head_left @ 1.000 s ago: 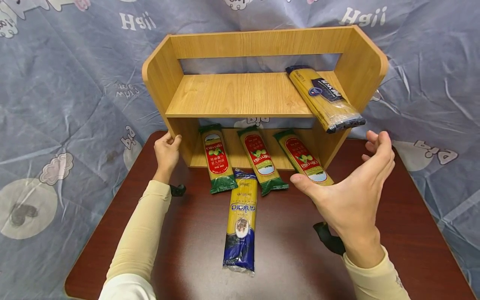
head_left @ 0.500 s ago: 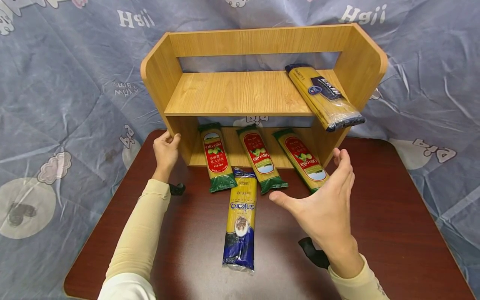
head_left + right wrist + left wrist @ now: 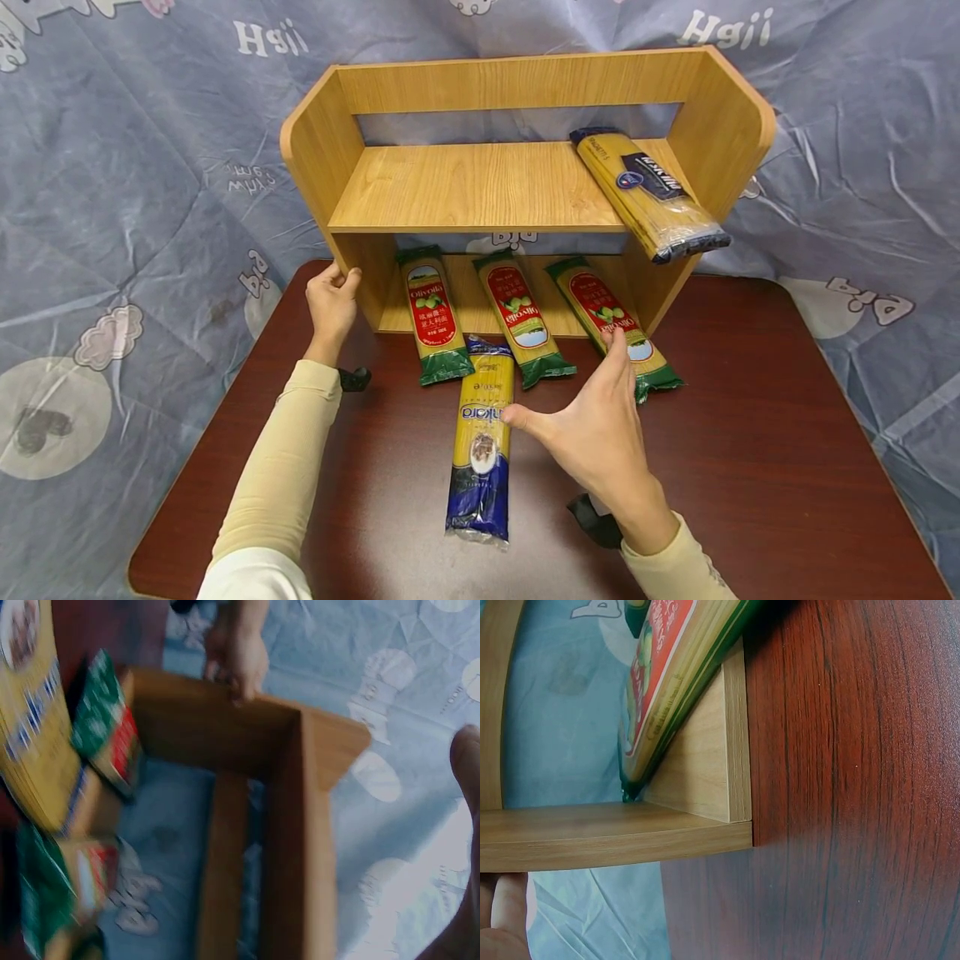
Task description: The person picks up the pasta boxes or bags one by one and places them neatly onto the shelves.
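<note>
My left hand (image 3: 332,304) holds the front edge of the wooden shelf's left side panel (image 3: 318,162); in the left wrist view its fingers (image 3: 508,907) lie against the panel's outer face. My right hand (image 3: 600,425) hovers over the table with thumb and fingers spread, holding nothing. In the head view its thumb overlaps the blue and yellow spaghetti pack (image 3: 482,450), which lies on the table before the shelf. The fingertips overlap the right-hand green and red spaghetti pack (image 3: 607,312). Two similar packs, a left one (image 3: 432,312) and a middle one (image 3: 519,312), lean out of the lower compartment.
On the upper board (image 3: 472,187), a spaghetti pack with a dark blue label (image 3: 637,192) lies slanted at the right, its near end jutting past the front edge. The dark red table (image 3: 780,433) has a patterned grey-blue cloth (image 3: 150,167) behind it.
My right hand has moved left and slightly down, from beside the shelf's right end to the blue and yellow spaghetti pack, staying spread. The left hand stays on the side panel.
</note>
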Available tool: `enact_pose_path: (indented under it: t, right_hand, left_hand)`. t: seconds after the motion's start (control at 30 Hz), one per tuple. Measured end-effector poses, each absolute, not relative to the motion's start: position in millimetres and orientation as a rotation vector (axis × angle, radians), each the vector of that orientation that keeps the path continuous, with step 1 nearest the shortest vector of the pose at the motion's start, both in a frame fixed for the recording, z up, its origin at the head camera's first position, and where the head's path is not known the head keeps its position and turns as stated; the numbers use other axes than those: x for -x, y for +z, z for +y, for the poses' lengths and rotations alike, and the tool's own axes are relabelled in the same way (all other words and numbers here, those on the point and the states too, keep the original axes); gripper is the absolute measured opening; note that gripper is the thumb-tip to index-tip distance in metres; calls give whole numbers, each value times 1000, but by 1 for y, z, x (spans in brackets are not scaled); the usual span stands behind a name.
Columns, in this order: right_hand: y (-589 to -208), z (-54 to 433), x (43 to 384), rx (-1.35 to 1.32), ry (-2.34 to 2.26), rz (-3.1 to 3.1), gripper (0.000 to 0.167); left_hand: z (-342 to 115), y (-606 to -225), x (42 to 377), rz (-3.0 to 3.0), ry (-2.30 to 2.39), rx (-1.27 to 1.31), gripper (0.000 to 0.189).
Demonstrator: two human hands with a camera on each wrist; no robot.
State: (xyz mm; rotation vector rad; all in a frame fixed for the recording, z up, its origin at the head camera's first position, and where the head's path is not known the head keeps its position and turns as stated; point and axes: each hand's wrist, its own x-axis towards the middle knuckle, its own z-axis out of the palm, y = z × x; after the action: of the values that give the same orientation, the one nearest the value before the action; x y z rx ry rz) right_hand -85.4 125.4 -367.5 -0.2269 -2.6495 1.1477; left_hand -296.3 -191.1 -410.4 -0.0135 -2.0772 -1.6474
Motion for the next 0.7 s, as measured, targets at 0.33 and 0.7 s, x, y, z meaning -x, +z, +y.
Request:
enact_pose_path:
  t: [0.33,0.7]
  right_hand:
    - [-407,98,95,261,1351,-2757,153]
    - [-441,78,94,274,1299,-2890,159]
  left_hand:
    - [-193,-412,295,-2074,-1666,14,23]
    - [-191,-411,297,-2069,-1656,7,24]
